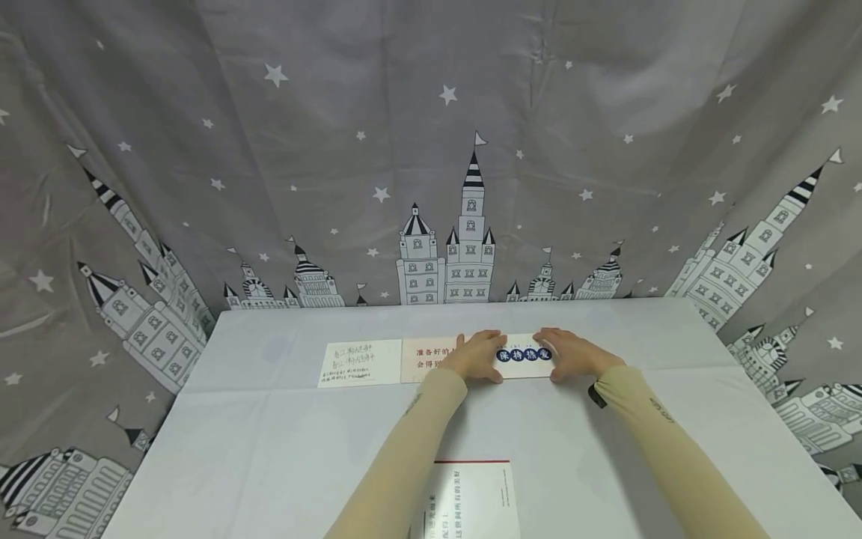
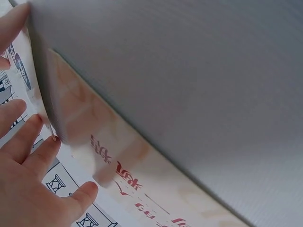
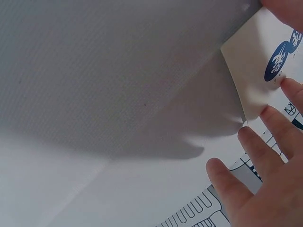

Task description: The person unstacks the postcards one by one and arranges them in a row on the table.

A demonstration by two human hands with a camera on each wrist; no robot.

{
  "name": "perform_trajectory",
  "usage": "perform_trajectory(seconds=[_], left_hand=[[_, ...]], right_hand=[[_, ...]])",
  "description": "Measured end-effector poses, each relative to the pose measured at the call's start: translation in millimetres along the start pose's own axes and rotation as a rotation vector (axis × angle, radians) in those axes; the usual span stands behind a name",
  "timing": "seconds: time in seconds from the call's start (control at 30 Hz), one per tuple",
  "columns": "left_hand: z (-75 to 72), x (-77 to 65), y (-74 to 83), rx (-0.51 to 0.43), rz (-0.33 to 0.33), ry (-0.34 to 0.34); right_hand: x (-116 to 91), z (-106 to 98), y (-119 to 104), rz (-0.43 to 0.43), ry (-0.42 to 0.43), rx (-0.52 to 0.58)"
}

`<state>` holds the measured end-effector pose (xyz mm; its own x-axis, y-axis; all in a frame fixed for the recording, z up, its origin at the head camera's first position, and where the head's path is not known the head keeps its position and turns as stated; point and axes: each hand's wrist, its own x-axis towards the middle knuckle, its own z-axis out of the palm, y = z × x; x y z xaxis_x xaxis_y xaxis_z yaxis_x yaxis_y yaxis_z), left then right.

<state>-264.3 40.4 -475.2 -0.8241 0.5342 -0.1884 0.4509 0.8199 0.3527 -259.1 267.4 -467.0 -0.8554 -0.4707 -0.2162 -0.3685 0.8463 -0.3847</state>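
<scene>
A white card with a row of blue circles (image 1: 524, 355) and white characters is held at its two ends. The left hand (image 1: 474, 356) pinches its left end, thumb at the near edge and fingertips at the far one. At the right end the right hand (image 1: 575, 354) holds it the same way. In the left wrist view the card (image 2: 21, 64) stands slightly off the cloth; its corner (image 3: 248, 80) shows in the right wrist view. Partly under the left hand lies a cream card with red characters (image 1: 419, 361).
Left of the red-lettered card lies a handwritten white card (image 1: 360, 364). Nearer the person is a white card with a red top line (image 1: 481, 490), partly behind the left sleeve. A white cloth (image 1: 256, 449) covers the table; a grey castle-print curtain (image 1: 323, 165) hangs behind.
</scene>
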Motion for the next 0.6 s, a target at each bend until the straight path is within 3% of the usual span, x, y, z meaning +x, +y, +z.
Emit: perform_trajectory(seconds=[0.6], left_hand=[[-3.1, -6.7, 3.5, 0.013, -0.001, -0.001]], right_hand=[[-5.1, 1.1, -4.3, -0.014, 0.001, 0.015]])
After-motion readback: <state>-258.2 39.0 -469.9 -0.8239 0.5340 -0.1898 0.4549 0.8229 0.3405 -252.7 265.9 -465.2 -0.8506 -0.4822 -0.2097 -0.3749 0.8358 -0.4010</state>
